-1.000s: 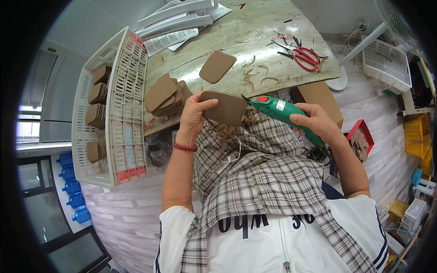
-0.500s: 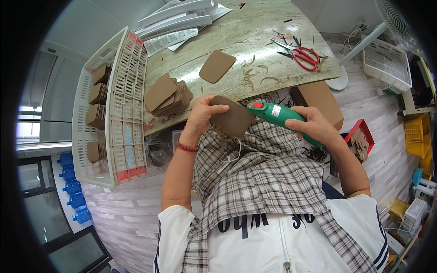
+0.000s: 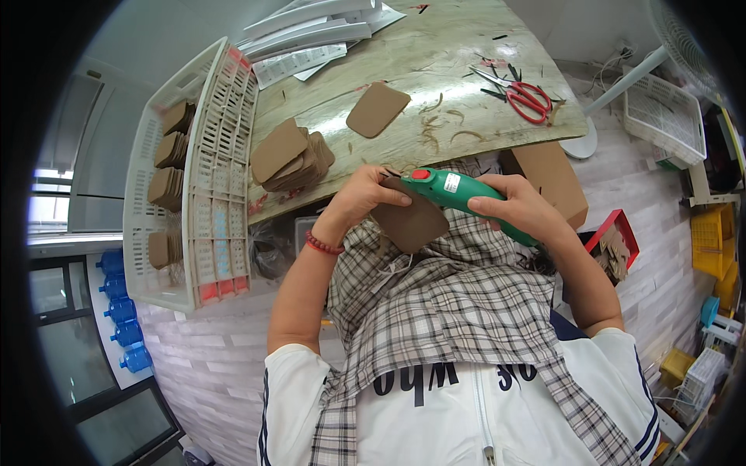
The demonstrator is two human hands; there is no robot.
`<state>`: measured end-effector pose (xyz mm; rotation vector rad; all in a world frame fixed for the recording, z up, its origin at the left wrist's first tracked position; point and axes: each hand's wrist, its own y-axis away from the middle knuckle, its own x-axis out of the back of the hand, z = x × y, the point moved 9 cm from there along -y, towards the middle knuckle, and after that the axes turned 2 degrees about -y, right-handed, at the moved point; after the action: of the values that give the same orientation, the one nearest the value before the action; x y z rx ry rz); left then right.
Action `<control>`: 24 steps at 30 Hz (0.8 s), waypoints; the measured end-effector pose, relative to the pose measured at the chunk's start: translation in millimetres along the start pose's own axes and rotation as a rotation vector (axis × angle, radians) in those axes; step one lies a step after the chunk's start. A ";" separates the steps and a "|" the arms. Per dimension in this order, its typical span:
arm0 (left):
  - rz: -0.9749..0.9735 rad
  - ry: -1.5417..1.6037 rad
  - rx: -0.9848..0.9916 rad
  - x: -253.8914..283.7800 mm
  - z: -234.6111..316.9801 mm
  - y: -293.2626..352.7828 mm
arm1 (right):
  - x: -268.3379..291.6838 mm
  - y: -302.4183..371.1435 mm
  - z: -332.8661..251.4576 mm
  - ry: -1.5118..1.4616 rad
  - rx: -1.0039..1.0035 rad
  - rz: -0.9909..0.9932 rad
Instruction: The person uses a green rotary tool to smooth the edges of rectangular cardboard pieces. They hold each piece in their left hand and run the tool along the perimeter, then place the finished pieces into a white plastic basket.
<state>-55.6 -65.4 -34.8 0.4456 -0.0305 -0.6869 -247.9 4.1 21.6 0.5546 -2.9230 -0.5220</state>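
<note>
The left hand [image 3: 364, 199] pinches a brown pad [image 3: 420, 224] near its upper-left corner, thumb flat on the face; the fingers beneath are mostly hidden. From that hand the pad reaches out toward 4 o'clock, tilted over the checked apron [image 3: 451, 311] and just off the near edge of the worktop [image 3: 458, 46]. Seen from the right hand [image 3: 519, 208], the same pad lies at 9 o'clock, apart from its fingers.

The right hand is wrapped around a green cutter [image 3: 458, 194] with a red button, thumb along its side. The cutter's nose points toward 10 o'clock and sits at the pad's upper edge, close to the left hand's fingers at about 2 o'clock; whether the blade is biting cannot be told.

On the worktop, a stack of brown pads [image 3: 284, 159] lies at 10 o'clock from the left hand, a single loose pad [image 3: 378, 110] at 12, and curled trimmings [image 3: 437, 124] between 1 and 2. Red-handled scissors [image 3: 530, 102] lie at 12 o'clock from the right hand.
</note>
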 end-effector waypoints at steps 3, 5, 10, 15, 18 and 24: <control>0.103 -0.078 -0.128 18.8 23.3 16.1 | 0.8 -5.2 -1.8 -0.047 0.014 0.058; 0.293 -0.005 -0.236 61.1 53.5 40.0 | 10.8 -2.0 0.4 -0.059 0.031 0.147; 0.779 0.127 -0.499 226.6 70.5 100.7 | 26.0 3.5 15.7 -0.111 0.046 0.210; 1.311 -1.335 -0.579 163.9 121.9 96.6 | 34.8 5.3 27.1 -0.096 0.042 0.250; 1.060 -1.450 -0.751 82.9 124.7 39.6 | 40.5 6.6 31.8 -0.113 0.055 0.306; 0.926 -1.279 -0.076 106.3 51.4 -78.0 | 46.3 11.6 33.0 -0.111 0.071 0.367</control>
<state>-29.3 -204.4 -32.5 -0.1662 -1.3313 0.0474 -300.6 7.1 -2.6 -0.0119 -3.0515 -0.4141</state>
